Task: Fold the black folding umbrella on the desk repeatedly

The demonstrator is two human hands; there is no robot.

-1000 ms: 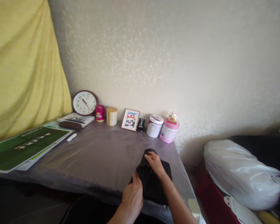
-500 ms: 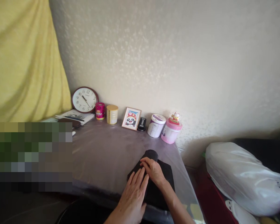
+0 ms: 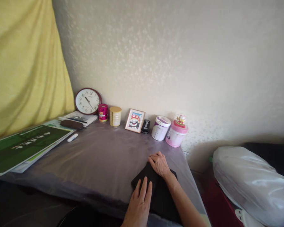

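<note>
Right hand has moved up-frame, curled on the folded, plain black cloth, grip unclear; left hand lies flat, unclenched. Cloth's long axis runs roughly up-down, lower centre.

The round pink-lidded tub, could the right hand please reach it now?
Probably yes: the right hand rests on folded black cloth, and nothing visible blocks its way to the tub.

Folded black fabric lies near the right edge of the grey plastic-covered table, beneath the left hand and, farther back, the right hand. Along the beige wall, left to right, stand a round brown-rimmed clock, cylindrical magenta tin, cylindrical yellow-lidded tin and rectangular framed picture. Right of the table sits a bulging white plastic bag.
</note>
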